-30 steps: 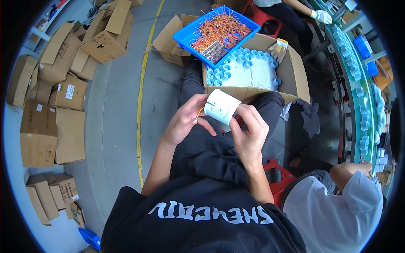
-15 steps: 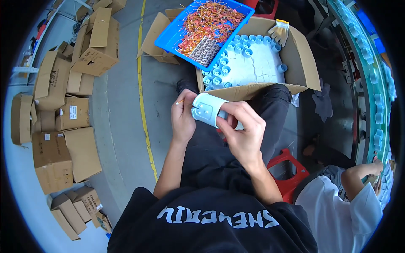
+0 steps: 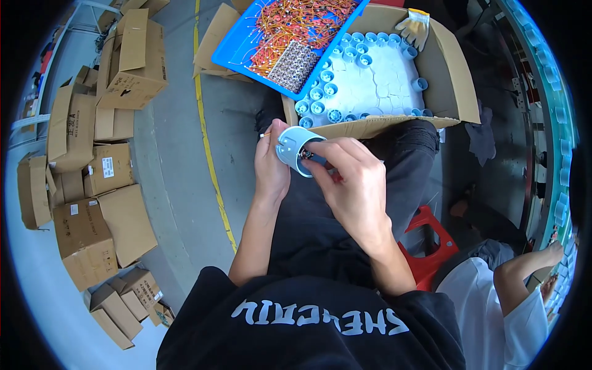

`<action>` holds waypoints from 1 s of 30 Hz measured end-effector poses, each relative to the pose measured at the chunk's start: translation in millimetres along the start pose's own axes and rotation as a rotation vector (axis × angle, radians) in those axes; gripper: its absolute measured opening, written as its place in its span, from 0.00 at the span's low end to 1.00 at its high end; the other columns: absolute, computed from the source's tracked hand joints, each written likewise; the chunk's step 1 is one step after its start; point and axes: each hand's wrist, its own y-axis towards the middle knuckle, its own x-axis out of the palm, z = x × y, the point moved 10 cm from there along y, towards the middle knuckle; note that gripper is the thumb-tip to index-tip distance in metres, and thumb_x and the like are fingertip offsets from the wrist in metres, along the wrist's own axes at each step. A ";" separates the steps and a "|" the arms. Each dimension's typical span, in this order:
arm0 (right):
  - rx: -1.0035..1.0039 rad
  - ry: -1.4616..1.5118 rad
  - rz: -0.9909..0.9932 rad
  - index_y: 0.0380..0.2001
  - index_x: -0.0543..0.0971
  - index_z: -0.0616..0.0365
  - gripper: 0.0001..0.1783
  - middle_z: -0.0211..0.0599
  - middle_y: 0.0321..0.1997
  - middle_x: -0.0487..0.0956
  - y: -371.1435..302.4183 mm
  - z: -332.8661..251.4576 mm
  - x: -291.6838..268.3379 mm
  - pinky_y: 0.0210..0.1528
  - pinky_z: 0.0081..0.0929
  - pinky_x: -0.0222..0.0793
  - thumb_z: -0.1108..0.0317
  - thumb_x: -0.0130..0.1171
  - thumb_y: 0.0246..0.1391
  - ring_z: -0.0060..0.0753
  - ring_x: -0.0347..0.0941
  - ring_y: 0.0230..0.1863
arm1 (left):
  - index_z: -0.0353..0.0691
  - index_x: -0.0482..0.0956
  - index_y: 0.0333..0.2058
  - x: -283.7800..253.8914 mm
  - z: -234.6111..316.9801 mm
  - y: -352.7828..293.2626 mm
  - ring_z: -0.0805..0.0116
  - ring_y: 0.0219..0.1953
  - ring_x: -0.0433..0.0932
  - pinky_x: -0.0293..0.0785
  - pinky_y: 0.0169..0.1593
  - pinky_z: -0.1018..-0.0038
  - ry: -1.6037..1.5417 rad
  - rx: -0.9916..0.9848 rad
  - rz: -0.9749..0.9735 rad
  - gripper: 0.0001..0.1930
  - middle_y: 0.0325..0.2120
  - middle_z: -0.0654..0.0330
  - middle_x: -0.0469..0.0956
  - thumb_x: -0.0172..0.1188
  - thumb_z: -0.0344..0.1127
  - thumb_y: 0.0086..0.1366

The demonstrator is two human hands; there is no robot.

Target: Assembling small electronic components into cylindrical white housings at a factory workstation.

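In front of my body, my left hand is wrapped round a light blue plastic cup-shaped housing. The housing lies tilted, its open mouth toward my right hand. Thumb and fingertips of my right hand reach into that mouth, pinching a small dark part that is mostly hidden by the fingers and the rim. A thin orange wire end with a white tip sticks out beside my left fingers.
Ahead stands a blue tray of orange-wired parts and a block of small round pieces. It overlaps a carton with several blue cups and a work glove. Cartons stack at left. A co-worker sits at right by a red stool.
The housing has turned so its open mouth shows instead of its closed, holed end. My right fingers have moved from its outer rim into the mouth. The view has shifted slightly.
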 end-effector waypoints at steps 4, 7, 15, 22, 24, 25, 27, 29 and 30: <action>-0.008 0.007 0.015 0.32 0.80 0.61 0.14 0.39 0.27 0.78 3.2 1.4 -3.6 0.26 0.28 0.70 0.77 0.70 0.37 0.36 0.73 0.25 | 0.39 0.73 0.34 0.5 -1.3 3.4 0.83 0.31 0.69 0.66 0.37 0.82 -0.061 -0.038 -0.005 0.17 0.28 0.67 0.72 0.44 0.47 0.74; -0.066 -0.065 -0.007 0.30 0.80 0.61 0.14 0.40 0.27 0.78 7.0 -4.3 -4.2 0.30 0.32 0.69 0.77 0.70 0.35 0.40 0.73 0.28 | 0.40 0.73 0.35 -0.2 1.4 4.2 0.83 0.31 0.70 0.67 0.36 0.82 -0.042 -0.053 0.008 0.18 0.28 0.67 0.72 0.43 0.48 0.74; -0.020 -0.145 -0.012 0.27 0.80 0.59 0.10 0.37 0.27 0.76 5.7 0.3 2.3 0.34 0.35 0.65 0.74 0.68 0.37 0.40 0.71 0.31 | 0.41 0.73 0.37 26.7 10.8 -2.2 0.82 0.28 0.73 0.70 0.31 0.81 0.140 -0.144 -0.203 0.25 0.28 0.66 0.74 0.33 0.55 0.73; 0.026 -0.043 0.043 0.29 0.81 0.62 0.15 0.37 0.26 0.69 8.7 0.4 2.4 0.32 0.32 0.66 0.77 0.72 0.31 0.36 0.68 0.29 | 0.38 0.75 0.37 21.3 8.5 4.7 0.77 0.30 0.75 0.72 0.34 0.78 0.117 -0.130 -0.194 0.26 0.29 0.62 0.77 0.35 0.54 0.72; 0.033 0.005 0.035 0.29 0.82 0.62 0.16 0.36 0.26 0.68 8.6 1.3 3.9 0.32 0.31 0.66 0.77 0.73 0.31 0.35 0.68 0.29 | 0.37 0.76 0.36 21.5 9.8 5.7 0.74 0.31 0.76 0.73 0.37 0.76 0.111 -0.128 -0.172 0.26 0.30 0.60 0.77 0.35 0.52 0.72; 0.046 0.010 0.038 0.29 0.82 0.62 0.15 0.36 0.27 0.69 8.0 2.6 3.3 0.33 0.30 0.66 0.77 0.73 0.31 0.34 0.68 0.30 | 0.36 0.76 0.36 21.5 10.9 5.7 0.73 0.32 0.76 0.73 0.38 0.75 0.109 -0.129 -0.163 0.25 0.30 0.59 0.77 0.35 0.51 0.72; 0.072 0.019 0.046 0.27 0.82 0.62 0.14 0.37 0.28 0.69 7.1 5.1 2.3 0.33 0.29 0.67 0.77 0.73 0.32 0.33 0.68 0.30 | 0.36 0.76 0.36 22.4 13.9 5.0 0.72 0.32 0.76 0.73 0.38 0.74 0.120 -0.117 -0.174 0.25 0.30 0.58 0.77 0.36 0.51 0.72; 0.043 0.029 0.069 0.30 0.81 0.62 0.16 0.38 0.30 0.70 6.7 2.9 1.2 0.35 0.28 0.68 0.77 0.73 0.32 0.33 0.70 0.32 | 0.35 0.76 0.36 25.2 17.8 4.2 0.71 0.34 0.77 0.73 0.40 0.73 0.142 -0.096 -0.199 0.24 0.31 0.57 0.77 0.37 0.50 0.71; 0.015 0.039 0.093 0.33 0.81 0.62 0.19 0.39 0.32 0.72 6.4 1.0 -0.3 0.37 0.28 0.68 0.76 0.73 0.32 0.34 0.71 0.34 | 0.35 0.76 0.36 25.5 19.4 4.2 0.71 0.34 0.77 0.73 0.40 0.73 0.141 -0.094 -0.198 0.24 0.31 0.57 0.77 0.37 0.50 0.71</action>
